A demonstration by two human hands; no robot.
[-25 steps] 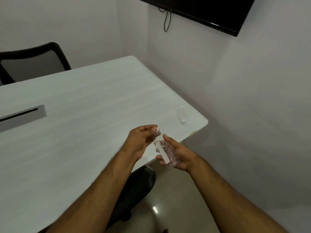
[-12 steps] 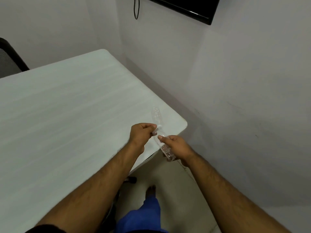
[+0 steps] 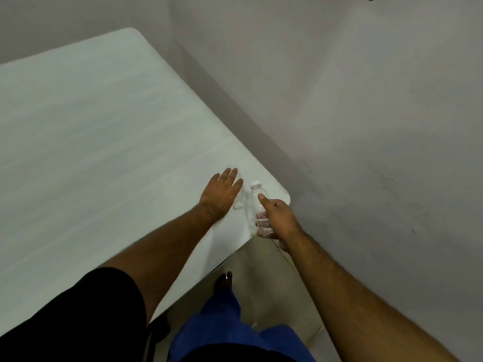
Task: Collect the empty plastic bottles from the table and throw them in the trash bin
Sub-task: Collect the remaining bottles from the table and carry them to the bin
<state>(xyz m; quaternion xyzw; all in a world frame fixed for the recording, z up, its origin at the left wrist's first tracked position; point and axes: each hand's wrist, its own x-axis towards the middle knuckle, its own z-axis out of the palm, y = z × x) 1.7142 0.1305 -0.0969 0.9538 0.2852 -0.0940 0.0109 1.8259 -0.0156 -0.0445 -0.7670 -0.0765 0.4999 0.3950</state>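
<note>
- You have two clear bottles in view, both at the table (image 3: 109, 142) corner.
- Your right hand (image 3: 278, 218) wraps one capped bottle (image 3: 257, 202), upright over the edge.
- Your left hand (image 3: 222, 194) lies flat, fingers spread, gripping nothing, touching the second bottle (image 3: 240, 201) lying beside it.

Right hand (image 3: 278, 218) grips clear capped plastic bottle (image 3: 258, 205) above white table (image 3: 104, 152) corner; left hand (image 3: 222, 194) flat over second clear bottle (image 3: 240, 201).
</note>
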